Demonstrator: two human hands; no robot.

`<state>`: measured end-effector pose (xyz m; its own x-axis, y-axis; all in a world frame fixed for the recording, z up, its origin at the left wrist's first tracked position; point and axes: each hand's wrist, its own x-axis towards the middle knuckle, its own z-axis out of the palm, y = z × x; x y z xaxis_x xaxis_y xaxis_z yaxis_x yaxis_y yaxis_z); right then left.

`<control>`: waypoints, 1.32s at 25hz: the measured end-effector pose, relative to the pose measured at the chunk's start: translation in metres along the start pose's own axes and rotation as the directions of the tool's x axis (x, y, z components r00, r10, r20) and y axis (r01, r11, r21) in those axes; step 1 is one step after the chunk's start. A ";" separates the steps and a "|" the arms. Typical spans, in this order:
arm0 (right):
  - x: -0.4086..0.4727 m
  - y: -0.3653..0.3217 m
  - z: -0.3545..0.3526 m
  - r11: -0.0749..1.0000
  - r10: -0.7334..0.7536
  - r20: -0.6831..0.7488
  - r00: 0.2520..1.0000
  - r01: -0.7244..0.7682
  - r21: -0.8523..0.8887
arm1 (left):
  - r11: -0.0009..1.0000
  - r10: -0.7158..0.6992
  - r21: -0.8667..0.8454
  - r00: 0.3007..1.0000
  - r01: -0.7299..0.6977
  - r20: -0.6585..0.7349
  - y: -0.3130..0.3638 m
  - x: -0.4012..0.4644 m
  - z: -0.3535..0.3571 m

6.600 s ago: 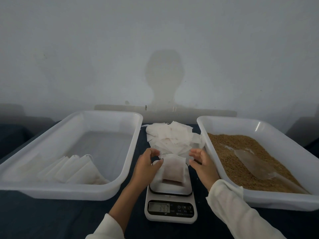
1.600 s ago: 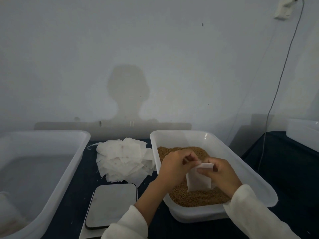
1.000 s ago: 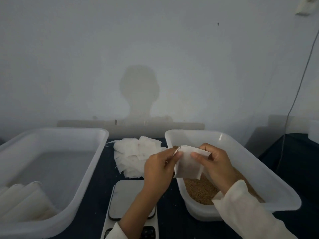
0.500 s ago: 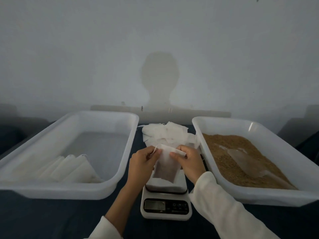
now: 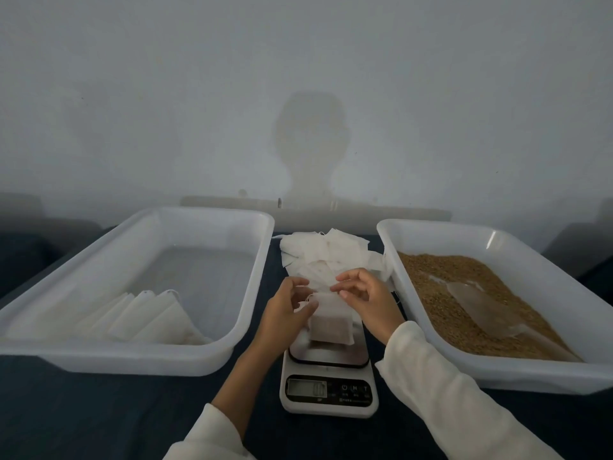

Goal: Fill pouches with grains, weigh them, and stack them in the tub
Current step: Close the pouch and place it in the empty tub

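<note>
Filled pouch (image 5: 331, 325) lies flat on the scale (image 5: 328, 376) platform, centred so the reading is clean. Left hand (image 5: 287, 310) touches its top-left corner, fingers loosely curled; right hand (image 5: 365, 298) hovers just above the top edge, fingers relaxed, holding nothing (looks like letting go). Display digits too dim to read. Empty pouches (image 5: 326, 257) piled behind; grain tub (image 5: 497, 293) right, stacking tub (image 5: 132, 280) left with finished pouches near corner.

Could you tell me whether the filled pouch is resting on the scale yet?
Yes. The filled pouch lies flat on the scale platform, the left hand touching its top edge.
</note>
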<state>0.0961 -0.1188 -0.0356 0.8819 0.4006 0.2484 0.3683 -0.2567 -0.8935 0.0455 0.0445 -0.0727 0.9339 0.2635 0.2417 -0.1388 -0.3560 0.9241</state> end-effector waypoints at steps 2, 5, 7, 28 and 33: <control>0.001 0.000 -0.005 1.000 -0.027 -0.043 0.999 0.026 -0.016 | 1.000 0.014 -0.018 1.000 -0.014 -0.023 0.000 0.002 -0.003; -0.001 0.002 -0.013 0.998 -0.051 -0.081 0.995 0.049 -0.034 | 0.999 0.027 -0.029 0.998 -0.029 -0.054 -0.001 0.003 -0.008; -0.003 0.004 -0.016 0.998 -0.052 -0.083 0.995 0.049 -0.044 | 0.999 0.038 -0.031 0.997 -0.040 -0.071 -0.003 0.003 -0.009; 0.014 0.028 -0.004 0.921 0.168 -0.047 0.985 -0.174 -0.349 | 0.971 -0.050 0.237 0.998 0.040 0.036 -0.011 0.018 0.001; 0.021 0.035 0.004 0.850 0.351 -0.013 0.936 -0.325 -0.414 | 0.920 -0.143 0.379 0.986 0.103 0.080 -0.012 0.025 0.013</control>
<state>0.1261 -0.1163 -0.0629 0.9588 0.2735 -0.0764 0.1486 -0.7124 -0.6859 0.0753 0.0436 -0.0815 0.9674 0.2395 0.0826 0.0934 -0.6400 0.7627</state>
